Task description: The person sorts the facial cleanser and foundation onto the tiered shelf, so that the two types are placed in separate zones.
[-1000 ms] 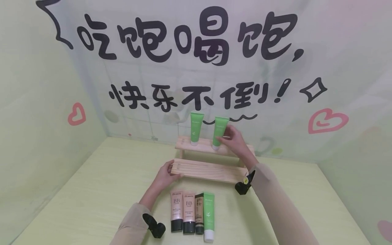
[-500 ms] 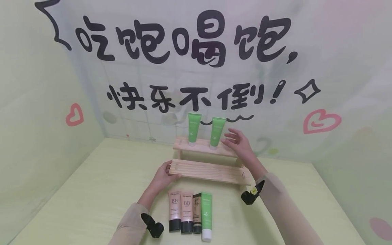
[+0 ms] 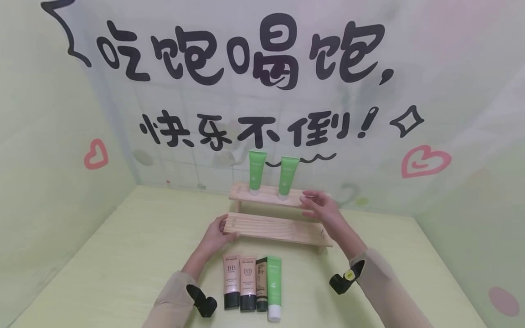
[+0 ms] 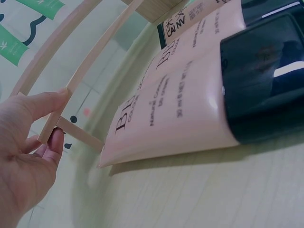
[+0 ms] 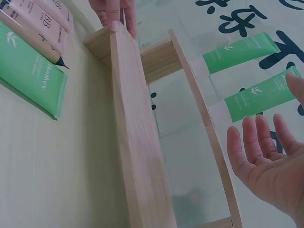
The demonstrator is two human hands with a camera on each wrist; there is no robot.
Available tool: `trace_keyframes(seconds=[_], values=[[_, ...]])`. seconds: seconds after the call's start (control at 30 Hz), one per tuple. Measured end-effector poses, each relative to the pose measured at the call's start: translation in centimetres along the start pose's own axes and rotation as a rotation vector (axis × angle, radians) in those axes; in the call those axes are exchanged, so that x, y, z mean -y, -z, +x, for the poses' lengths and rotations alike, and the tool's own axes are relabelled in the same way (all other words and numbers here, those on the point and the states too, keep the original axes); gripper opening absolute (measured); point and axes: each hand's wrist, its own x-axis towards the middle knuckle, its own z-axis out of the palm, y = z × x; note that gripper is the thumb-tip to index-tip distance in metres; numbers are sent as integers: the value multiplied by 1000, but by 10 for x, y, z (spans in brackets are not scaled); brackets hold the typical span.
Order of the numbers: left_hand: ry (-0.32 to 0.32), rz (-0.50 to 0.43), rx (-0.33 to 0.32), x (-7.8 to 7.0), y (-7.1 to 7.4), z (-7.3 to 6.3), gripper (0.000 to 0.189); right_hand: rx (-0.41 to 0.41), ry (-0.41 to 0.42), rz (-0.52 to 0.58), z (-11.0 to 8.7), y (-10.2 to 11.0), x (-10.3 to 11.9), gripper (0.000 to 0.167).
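Note:
A two-step wooden rack stands on the table. My left hand grips the left end of its lower step, thumb on top and fingers beneath, as the left wrist view shows. Two green tubes stand upright on white caps on the upper step, a left tube and a right tube. My right hand is just right of the right tube, apart from it, near the upper step's right part. Its fingers are loosely extended and hold nothing in the right wrist view.
In front of the rack lie two pink BB cream tubes with black caps, a slim brown-and-black tube and a third green tube, side by side. A printed cloth wall rises behind the rack.
My right hand has let go of the right green tube and drawn back to the right and down. That tube stays standing on the upper step. My left hand keeps its grip on the rack.

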Motion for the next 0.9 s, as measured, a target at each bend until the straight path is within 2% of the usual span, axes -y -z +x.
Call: trace_keyframes(seconds=[0.3,0.53,0.77,0.9], values=[[9,3,1,0,-1,1,77,91,-62,-18,-21,-10,-25,51],[15,1,-4,2,1,0,77,96,-88,-51,-37,-24,-41,48],[8,-3,7,3,0,1,76,144,-142,-92,-57,-33,-60,54],[15,6,11,2,-1,2,76,118,-165,-94,-65,-37,-74,56]])
